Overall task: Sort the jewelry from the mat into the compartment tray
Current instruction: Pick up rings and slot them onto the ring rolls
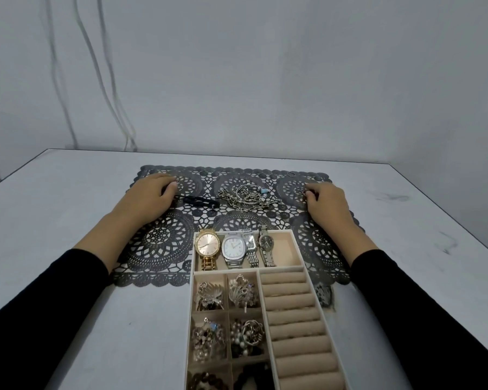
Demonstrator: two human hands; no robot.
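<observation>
- Jewelry left on mat (158, 243): chain tangle (245, 197) far centre, black clip (200, 202) just left of it, long axis left-right; small rings (291, 174) far right.
- Compartment tray (296, 249) near centre; watches, brooches filled, ring rolls (293, 319) look bare.
- Left hand (150, 197): fingers curled, tips pinching a small ring (176, 179) at far left; clip just right.
- Right hand (326, 202): fingers curled together, ring (297, 191) touching fingertips, leftward. Whether gripped, cannot tell.

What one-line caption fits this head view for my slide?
Both hands, left and right, reach for small rings on the lace mat; four watches already fill the tray.
</observation>
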